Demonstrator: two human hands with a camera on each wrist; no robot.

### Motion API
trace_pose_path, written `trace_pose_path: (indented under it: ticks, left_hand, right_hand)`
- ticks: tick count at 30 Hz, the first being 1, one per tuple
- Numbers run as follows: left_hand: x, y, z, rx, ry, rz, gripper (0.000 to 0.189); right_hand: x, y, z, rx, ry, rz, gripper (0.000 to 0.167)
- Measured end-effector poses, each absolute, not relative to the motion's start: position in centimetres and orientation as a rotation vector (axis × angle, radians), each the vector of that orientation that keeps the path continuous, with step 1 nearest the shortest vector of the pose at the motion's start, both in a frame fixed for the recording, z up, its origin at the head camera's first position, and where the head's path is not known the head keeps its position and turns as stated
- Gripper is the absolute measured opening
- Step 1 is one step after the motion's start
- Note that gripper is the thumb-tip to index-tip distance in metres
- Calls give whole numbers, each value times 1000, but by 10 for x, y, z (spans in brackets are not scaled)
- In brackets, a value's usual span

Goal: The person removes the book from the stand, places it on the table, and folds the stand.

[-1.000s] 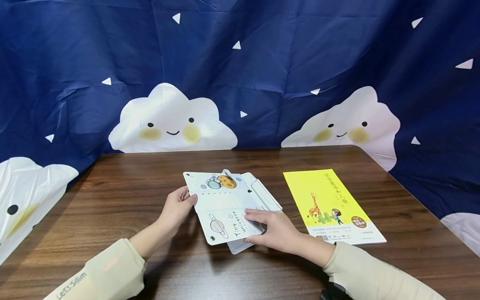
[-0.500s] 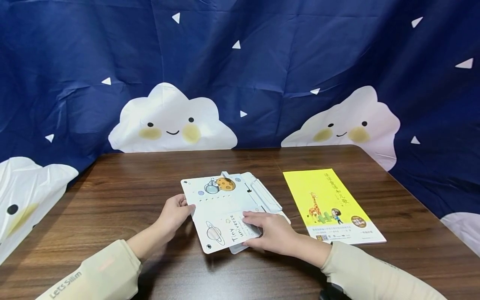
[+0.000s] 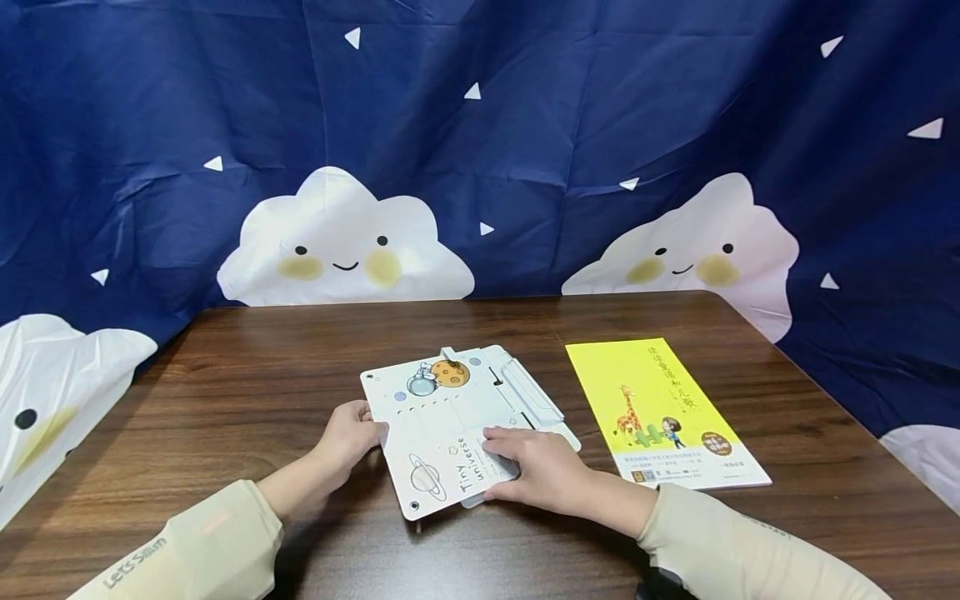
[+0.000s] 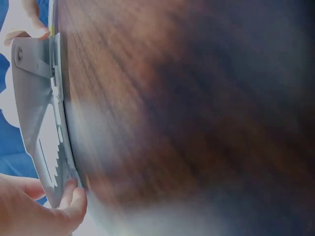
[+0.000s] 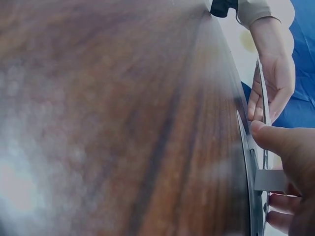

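A white folding book stand (image 3: 431, 425), printed with an astronaut, a ringed planet and "Tiny universe", lies on the table with its upper panel tilted above its base. My left hand (image 3: 347, 443) pinches that panel's left edge; in the left wrist view, the thumb and fingers (image 4: 74, 206) lie on either side of it. My right hand (image 3: 543, 467) holds the stand at its near right part, fingers over the top and thumb at the near edge. A narrow gap parts panel (image 5: 265, 93) and base (image 5: 244, 142) in the right wrist view. The stand's hinge side is partly hidden.
A yellow book (image 3: 652, 408) with a giraffe and a child on its cover lies flat to the right of the stand. Behind the brown wooden table (image 3: 262, 358) hangs a dark blue curtain (image 3: 517, 125) with white clouds.
The stand's upper panel has come down towards its base, its left edge sinking nearer to me. My left hand has lowered with it, while the right hand has shifted only slightly.
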State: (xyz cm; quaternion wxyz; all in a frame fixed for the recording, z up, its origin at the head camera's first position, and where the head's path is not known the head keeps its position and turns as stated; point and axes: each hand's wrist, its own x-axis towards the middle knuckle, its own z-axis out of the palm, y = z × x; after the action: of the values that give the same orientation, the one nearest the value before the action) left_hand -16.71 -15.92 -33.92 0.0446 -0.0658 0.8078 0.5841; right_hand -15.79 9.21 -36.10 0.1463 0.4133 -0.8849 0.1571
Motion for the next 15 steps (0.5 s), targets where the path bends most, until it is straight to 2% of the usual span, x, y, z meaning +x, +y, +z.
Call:
trace_pose_path:
  ticks: [15]
  left_hand:
    - [-168, -163, -350, -213, 2524, 1711, 24]
  right_hand:
    - [-157, 91, -361, 1184, -2625, 375, 56]
